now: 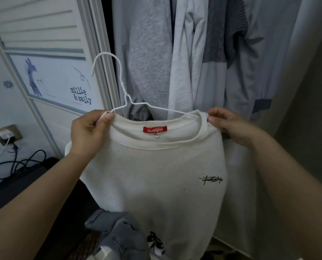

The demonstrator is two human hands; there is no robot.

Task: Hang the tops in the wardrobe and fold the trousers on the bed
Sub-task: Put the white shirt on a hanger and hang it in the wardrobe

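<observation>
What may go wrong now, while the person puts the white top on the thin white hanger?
1. The thin white wire hanger has its right arm inside the collar of the white sweatshirt, while its left end stays outside at the left hand; the sweatshirt may slide off.
2. The right hand only pinches the collar, so this grip may slip.

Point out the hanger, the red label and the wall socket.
hanger point(107, 59): head view, top of its white wire hook.
red label point(155, 129): head view, middle of the tag inside the collar.
wall socket point(7, 135): head view, its faceplate.
</observation>
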